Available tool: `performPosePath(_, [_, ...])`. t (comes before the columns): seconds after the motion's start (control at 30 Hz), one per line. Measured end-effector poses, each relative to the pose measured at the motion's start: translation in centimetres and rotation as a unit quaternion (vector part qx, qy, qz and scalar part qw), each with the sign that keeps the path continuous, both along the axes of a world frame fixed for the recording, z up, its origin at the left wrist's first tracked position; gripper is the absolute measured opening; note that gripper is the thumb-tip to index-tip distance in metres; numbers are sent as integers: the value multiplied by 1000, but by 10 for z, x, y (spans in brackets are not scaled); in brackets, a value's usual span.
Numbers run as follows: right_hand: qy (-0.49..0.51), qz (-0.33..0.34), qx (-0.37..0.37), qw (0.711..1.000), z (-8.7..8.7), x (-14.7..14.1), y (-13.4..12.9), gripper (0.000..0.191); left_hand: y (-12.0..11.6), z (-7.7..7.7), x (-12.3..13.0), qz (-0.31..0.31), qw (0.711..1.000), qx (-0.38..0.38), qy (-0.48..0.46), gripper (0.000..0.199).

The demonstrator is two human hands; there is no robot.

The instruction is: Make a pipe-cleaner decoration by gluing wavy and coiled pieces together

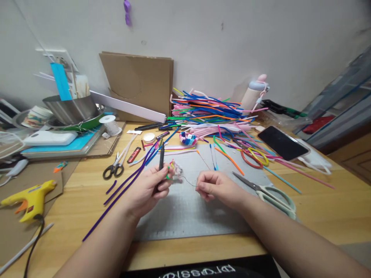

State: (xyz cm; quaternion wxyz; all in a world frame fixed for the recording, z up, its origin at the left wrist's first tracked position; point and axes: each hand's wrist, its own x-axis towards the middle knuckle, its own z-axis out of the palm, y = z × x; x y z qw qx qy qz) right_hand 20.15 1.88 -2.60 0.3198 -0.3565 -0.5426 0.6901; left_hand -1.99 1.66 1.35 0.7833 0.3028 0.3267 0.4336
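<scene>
My left hand point(156, 184) is closed around an upright black pen-like stick point(161, 157). At its fingertips is a small, blurred, multicoloured craft piece point(176, 170) with white, yellow, pink and green parts. From this piece a thin dark wire point(189, 181) runs across to my right hand point(216, 186), whose thumb and forefinger pinch its end. Both hands are above a grey cutting mat point(179, 216). Scissors with pale green handles point(275, 199) lie right of my right hand. Purple pipe cleaners point(124, 185) stretch beside my left wrist.
Behind the mat rises a pile of coloured pipe cleaners point(208, 112). A phone point(283, 142) lies at the right, with red-and-yellow-handled pliers point(255, 157) nearer the mat. On the left are a yellow glue gun point(31, 199), black scissors point(113, 170) and a metal bowl point(71, 112).
</scene>
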Motion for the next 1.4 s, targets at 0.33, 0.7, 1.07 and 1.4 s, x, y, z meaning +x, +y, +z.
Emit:
performPosePath(0.33, [15,20,-22,999,-1,0,-2,36,0,6,-12,6,995,-2,-95,18])
performPosePath(0.7, [-135,8,150,979,-5,-7,-11,26,1,-1,-4,316,813,292,393,10])
performPosePath(1.07, [-171,53,274,945,-5,-10,-13,24,15,-3,-20,212,975,37,59,20])
performPosePath(1.4, [-150,13,251,956,-12,-10,-13,30,13,-3,-13,222,974,45,29,28])
